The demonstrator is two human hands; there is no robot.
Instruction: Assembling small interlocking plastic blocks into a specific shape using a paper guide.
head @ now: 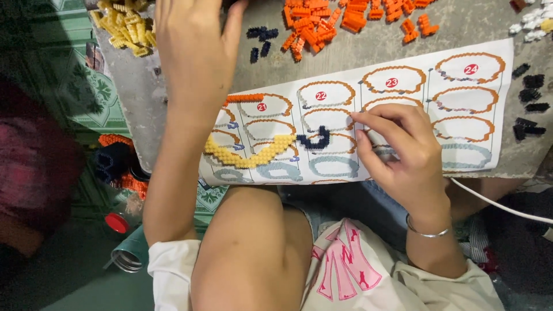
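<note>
Head view: right hand [403,152] rests on the glossy instruction sheet [403,75], its grip pinched, contents hidden. A knobbly yellow brick arc [253,155] lies on the sheet's left part. Beyond the sheet, left hand [193,55] reaches over the grey surface [461,26] beside loose orange bricks [322,26], grip unclear.

Home floor setting, green patterned floor tiles [95,92], low grey surface [138,98] over bare knees, toy brick piles [322,26], printed instruction sheet [403,86], jars [129,250] on the floor
</note>
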